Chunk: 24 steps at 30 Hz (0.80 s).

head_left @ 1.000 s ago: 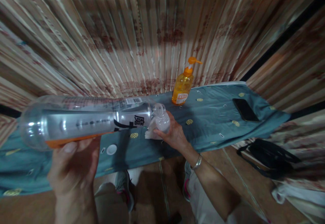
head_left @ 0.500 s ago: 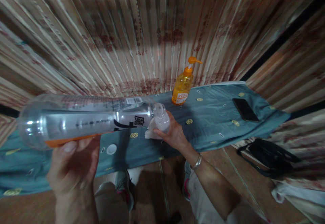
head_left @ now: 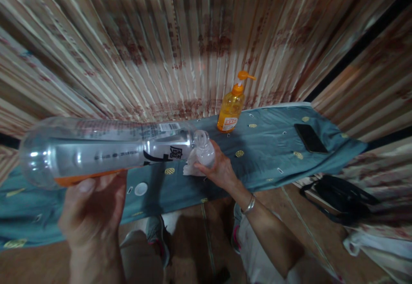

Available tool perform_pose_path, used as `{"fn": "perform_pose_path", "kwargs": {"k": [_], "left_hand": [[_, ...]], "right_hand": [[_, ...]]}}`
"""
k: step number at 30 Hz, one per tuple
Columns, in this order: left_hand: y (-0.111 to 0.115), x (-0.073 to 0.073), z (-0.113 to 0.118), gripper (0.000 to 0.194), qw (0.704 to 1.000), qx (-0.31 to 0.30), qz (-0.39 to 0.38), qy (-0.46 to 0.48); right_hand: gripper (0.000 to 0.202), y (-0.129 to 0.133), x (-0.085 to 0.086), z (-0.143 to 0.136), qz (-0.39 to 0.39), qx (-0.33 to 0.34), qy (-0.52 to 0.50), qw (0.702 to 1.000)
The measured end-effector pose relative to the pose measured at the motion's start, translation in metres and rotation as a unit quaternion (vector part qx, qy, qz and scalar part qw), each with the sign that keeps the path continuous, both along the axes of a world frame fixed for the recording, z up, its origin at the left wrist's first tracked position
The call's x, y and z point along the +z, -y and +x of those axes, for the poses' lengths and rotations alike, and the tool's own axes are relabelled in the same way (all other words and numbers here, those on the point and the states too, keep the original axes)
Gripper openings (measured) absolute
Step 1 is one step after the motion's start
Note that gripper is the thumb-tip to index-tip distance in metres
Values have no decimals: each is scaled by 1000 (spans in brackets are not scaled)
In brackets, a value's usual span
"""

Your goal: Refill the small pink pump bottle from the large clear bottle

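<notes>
A large clear plastic bottle (head_left: 109,151) with a silver label and an orange strip lies nearly level across the left half of the view. My left hand (head_left: 96,202) grips it from below, thumb on the near side. Its open neck meets the mouth of a small clear bottle (head_left: 206,154) with whitish contents. My right hand (head_left: 220,168) is wrapped round this small bottle, with a white tissue (head_left: 189,167) beside and partly behind it. A white round cap (head_left: 140,189) lies on the teal cloth below the large bottle.
An orange pump bottle (head_left: 230,110) stands at the back of the cloth-covered table (head_left: 257,146). Toward the right end lies a black phone (head_left: 310,138). A pleated curtain (head_left: 193,52) hangs behind. On the lower right is a black bag (head_left: 341,198).
The base of the large bottle has shifted slightly left and up. Both hands keep their grips, and the two bottle mouths stay together.
</notes>
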State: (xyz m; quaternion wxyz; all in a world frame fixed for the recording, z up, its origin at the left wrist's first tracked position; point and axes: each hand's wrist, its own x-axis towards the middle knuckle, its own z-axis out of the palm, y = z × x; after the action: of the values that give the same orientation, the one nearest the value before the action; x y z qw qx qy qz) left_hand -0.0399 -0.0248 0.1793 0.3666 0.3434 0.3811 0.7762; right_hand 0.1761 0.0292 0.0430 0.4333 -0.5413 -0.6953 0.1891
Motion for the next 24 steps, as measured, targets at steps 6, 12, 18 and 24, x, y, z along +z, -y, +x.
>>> {"fn": "perform_pose_path", "kwargs": {"k": [6,12,18,24], "left_hand": [[0,1,1,34,1000,-5,5,3],[0,1,2,39,1000,-11,16,2],[0,2,3,39,1000,-15,21,0],[-1,4,5,42,1000,-16,26,-2]], "right_hand": [[90,0,2,0,-14,3,-6,1000],[89,1,4,-1,-22,2,-17,1000],[88,1,7,0,-24,8,-18,1000],[88,1,8,0,-24,8,-19,999]]}}
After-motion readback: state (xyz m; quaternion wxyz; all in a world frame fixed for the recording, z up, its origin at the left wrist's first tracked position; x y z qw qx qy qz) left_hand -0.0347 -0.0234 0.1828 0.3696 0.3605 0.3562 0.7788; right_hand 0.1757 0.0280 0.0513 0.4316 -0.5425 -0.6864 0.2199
